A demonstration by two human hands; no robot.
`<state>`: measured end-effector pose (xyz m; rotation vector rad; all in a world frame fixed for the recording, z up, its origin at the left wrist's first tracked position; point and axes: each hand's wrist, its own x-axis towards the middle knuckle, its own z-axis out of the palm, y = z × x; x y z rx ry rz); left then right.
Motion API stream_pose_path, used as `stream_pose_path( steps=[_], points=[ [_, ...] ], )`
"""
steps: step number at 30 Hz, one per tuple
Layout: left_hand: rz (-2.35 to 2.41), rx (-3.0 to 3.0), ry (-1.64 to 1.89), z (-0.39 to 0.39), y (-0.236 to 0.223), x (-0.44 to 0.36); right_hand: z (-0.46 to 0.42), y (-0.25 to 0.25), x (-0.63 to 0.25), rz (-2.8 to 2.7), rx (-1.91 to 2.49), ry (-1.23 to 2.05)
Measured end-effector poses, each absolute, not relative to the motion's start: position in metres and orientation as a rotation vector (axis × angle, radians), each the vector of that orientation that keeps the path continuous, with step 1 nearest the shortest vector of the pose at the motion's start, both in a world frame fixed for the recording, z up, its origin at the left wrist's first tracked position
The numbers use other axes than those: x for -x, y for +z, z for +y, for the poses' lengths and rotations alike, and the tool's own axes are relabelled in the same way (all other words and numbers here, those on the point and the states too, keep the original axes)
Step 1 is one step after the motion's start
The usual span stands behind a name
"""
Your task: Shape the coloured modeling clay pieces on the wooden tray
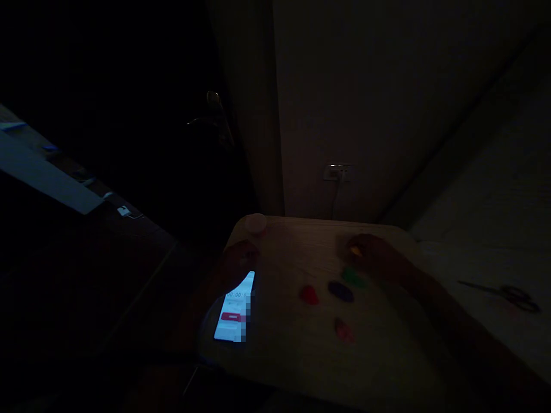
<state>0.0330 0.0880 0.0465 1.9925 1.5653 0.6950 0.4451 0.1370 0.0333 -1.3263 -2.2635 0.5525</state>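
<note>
The scene is very dark. Over the far right part of a small wooden table (297, 344), my right hand (372, 252) has its fingers closed around a small yellow-orange piece (357, 250). Just below that hand lie a green piece (353, 277) and a dark blue or purple piece (341, 291). A red piece (309, 295) and a pinkish one (344, 331) rest nearer the front; their kind is too dim to make out. At the left edge, my left hand (239, 258) is between a lit phone (232, 330) and a pale round cup or lid (256, 223); its fingers are lost in shadow.
Scissors (512, 295) lie on a pale surface to the right of the table. Behind it, a wall socket (338, 172) has a plug and cord. A dark door with a handle (214, 100) stands at the back left, and a white charger-like block (123, 211) is farther left.
</note>
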Motion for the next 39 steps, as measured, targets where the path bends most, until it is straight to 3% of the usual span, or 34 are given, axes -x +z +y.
stream_pose_path(
  steps=[11, 24, 30, 39],
  points=[
    [1.272, -2.227, 0.424, 0.086, 0.031, -0.067, 0.055, 0.034, -0.441, -2.349, 1.258, 0.797],
    [1.298, -2.138, 0.636, 0.079, 0.031, -0.063, 0.011, 0.037, -0.472, -2.301, 1.143, 0.925],
    [1.06, -2.215, 0.496, 0.051, 0.03, -0.097, 0.063, 0.054, -0.487, -2.132, 1.134, 1.211],
    [0.976, -2.306, 0.353, 0.024, 0.008, -0.131, 0.162, -0.009, -0.454, -1.589, 0.978, 1.795]
  ],
)
